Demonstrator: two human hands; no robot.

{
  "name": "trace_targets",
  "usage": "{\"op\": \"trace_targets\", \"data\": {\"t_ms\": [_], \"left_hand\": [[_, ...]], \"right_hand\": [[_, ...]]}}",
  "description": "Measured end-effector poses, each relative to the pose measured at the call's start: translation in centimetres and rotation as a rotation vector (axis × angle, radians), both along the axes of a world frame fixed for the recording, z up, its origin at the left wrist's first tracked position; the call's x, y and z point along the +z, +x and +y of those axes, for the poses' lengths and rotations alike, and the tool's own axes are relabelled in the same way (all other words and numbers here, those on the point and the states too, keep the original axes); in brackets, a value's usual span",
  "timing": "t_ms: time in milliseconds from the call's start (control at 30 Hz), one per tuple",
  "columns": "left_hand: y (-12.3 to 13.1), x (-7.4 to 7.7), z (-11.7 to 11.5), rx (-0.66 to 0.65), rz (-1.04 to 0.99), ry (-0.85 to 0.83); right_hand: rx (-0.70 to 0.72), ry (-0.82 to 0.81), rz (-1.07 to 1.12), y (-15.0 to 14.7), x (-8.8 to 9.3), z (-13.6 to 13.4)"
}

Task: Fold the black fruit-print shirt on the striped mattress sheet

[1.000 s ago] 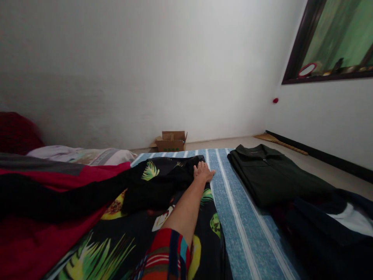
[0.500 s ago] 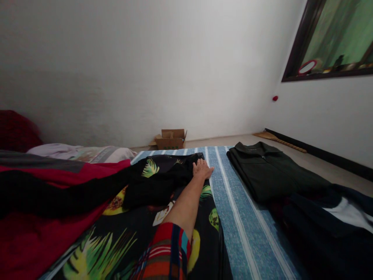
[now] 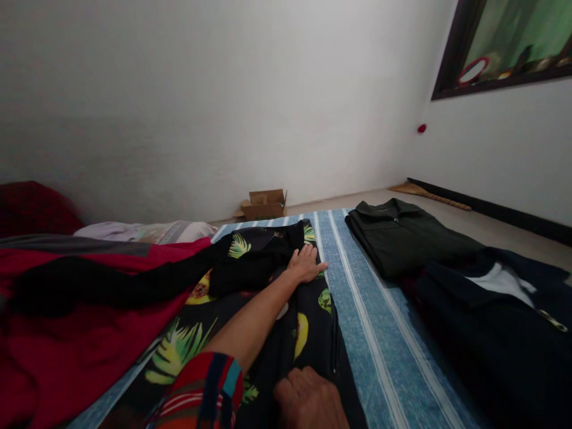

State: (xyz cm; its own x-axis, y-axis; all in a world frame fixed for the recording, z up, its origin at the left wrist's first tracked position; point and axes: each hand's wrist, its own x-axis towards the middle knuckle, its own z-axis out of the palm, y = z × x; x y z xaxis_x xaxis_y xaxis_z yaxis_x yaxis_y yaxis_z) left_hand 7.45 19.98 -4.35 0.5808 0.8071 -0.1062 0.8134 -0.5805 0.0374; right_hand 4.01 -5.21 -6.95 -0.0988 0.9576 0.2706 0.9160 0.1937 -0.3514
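Note:
A black garment with yellow and green tropical prints [image 3: 308, 325] lies spread on a blue striped mat [image 3: 357, 310]. My left hand [image 3: 306, 265] reaches far forward and lies flat, palm down, on the garment's far part, beside a bunched black fold [image 3: 254, 262]. The arm wears a striped red, blue and teal sleeve [image 3: 201, 396]. My right hand [image 3: 308, 399] rests on the garment's near edge at the bottom of the view. Only its back and knuckles show, so its grip is unclear.
A red and black cloth pile [image 3: 67, 304] lies at the left, with a pale pillow [image 3: 147, 231] behind. A folded dark green jacket [image 3: 402, 238] and dark navy clothes [image 3: 491, 310] lie at the right. A cardboard box [image 3: 263, 204] stands by the white wall.
My left hand has slid a little nearer along the garment. My right hand has come into view at the bottom edge, on the garment. The view has tilted downward.

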Motion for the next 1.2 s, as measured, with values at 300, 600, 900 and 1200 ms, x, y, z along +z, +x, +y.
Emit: {"op": "trace_targets", "data": {"t_ms": [300, 600, 900, 1200], "left_hand": [[-0.8, 1.4, -2.8, -0.057, 0.005, -0.020], [-5.2, 1.4, -8.8, -0.044, -0.052, -0.066], [-5.4, 1.3, -10.6, 0.051, -0.201, -0.059], [-4.5, 1.8, -10.0, 0.321, -0.511, -0.123]], "right_hand": [[0.174, -0.029, -0.014, 2.2, 3.4, -1.6], [0.135, -0.001, -0.129, 1.3, 4.4, -4.1], [0.003, 0.187, -0.171, 1.8, 0.9, -6.8], [-0.061, 0.244, -0.227, 1.3, -0.9, -7.1]]}}
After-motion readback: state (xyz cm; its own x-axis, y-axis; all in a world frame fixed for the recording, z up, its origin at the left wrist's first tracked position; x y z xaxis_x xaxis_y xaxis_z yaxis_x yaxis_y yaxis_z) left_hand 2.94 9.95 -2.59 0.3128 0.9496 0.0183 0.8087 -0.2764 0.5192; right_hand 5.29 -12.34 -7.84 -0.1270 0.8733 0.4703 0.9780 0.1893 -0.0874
